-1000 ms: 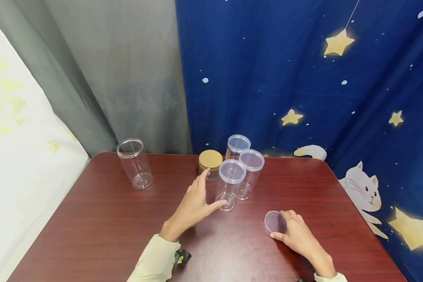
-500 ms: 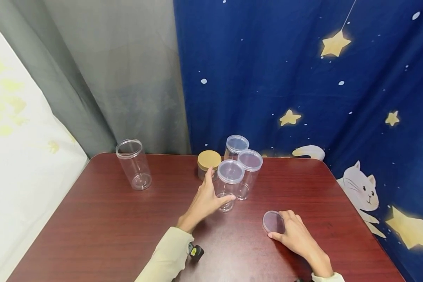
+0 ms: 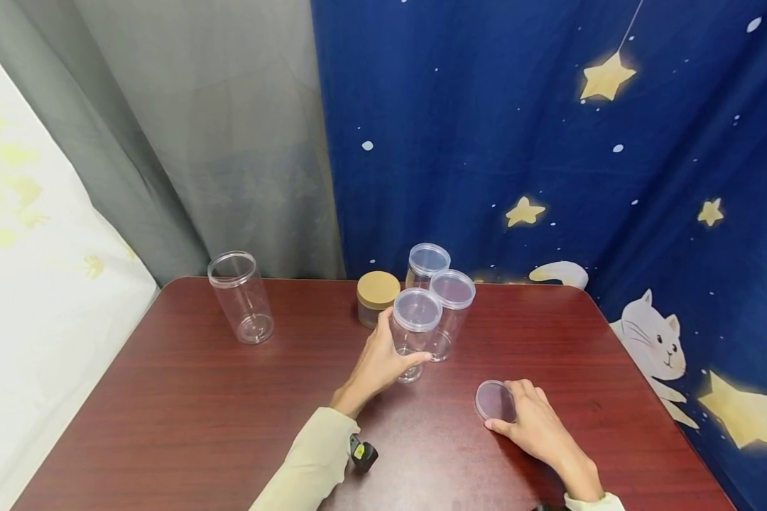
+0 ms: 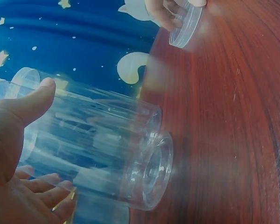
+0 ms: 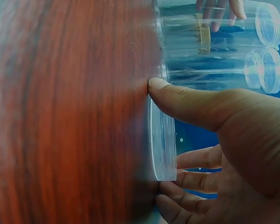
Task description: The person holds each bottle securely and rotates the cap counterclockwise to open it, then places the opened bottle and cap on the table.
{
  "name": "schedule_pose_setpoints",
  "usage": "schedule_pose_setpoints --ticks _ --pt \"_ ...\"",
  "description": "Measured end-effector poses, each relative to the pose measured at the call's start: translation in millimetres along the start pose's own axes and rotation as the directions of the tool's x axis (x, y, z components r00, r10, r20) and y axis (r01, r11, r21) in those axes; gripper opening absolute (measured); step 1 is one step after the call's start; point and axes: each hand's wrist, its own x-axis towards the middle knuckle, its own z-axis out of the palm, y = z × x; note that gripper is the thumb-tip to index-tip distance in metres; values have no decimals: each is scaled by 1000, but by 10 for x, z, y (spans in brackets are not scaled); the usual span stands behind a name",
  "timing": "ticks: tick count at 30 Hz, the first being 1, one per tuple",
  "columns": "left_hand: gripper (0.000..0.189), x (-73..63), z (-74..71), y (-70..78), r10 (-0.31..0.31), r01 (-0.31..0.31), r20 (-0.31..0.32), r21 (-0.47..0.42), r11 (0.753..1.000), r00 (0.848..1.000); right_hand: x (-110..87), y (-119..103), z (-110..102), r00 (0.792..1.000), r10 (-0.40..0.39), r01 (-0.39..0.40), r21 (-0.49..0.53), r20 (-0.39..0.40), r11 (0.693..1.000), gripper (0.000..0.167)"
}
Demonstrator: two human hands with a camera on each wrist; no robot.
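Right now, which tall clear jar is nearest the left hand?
The front jar of the lidded trio: thumb and fingers of the left hand flank it. Its two neighbours stand behind it; the fourth jar stands alone at far left.

No text, label, brand or number can be read in any view; the clear lid (image 3: 495, 402) and the jar (image 4: 102, 149) bear nothing legible; a yellow-green patch (image 3: 359, 451) sits on the black device (image 3: 366, 460) at the left sleeve (image 3: 316, 443), too small to make out.
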Motion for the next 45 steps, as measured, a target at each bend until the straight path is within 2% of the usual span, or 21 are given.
schedule_pose_setpoints --ticks 4,12,19,29,33,39,42,45 --pt "98 0 10 -3 8 -8 16 -23 1000 1000 3 -1 9 1000 -1 1 2 -5 1000 73" --pt "96 1 -6 6 -19 21 45 -40 999 999 4 1 10 1000 5 -5 -1 3 1000 73" --pt "93 -3 -36 12 41 -41 -8 -21 999 999 14 -3 13 1000 -22 22 -3 -12 1000 74" --pt "89 -41 -130 13 68 -68 -49 1 998 996 7 2 -12 1000 -7 7 -10 27 1000 86" --pt "89 -41 -154 28 59 -59 -48 8 998 997 16 7 -34 999 -9 9 -2 41 1000 92" --pt "93 -92 -180 59 72 -70 -31 51 996 997 32 17 -87 998 -18 15 49 58 999 92" --pt "92 -138 -194 65 103 -100 -20 107 989 994 39 0 -117 999 -22 20 68 26 997 90" --pt "90 -184 -210 70 174 -166 -21 197 966 985 52 -43 -149 1000 -25 26 85 -18 996 89"
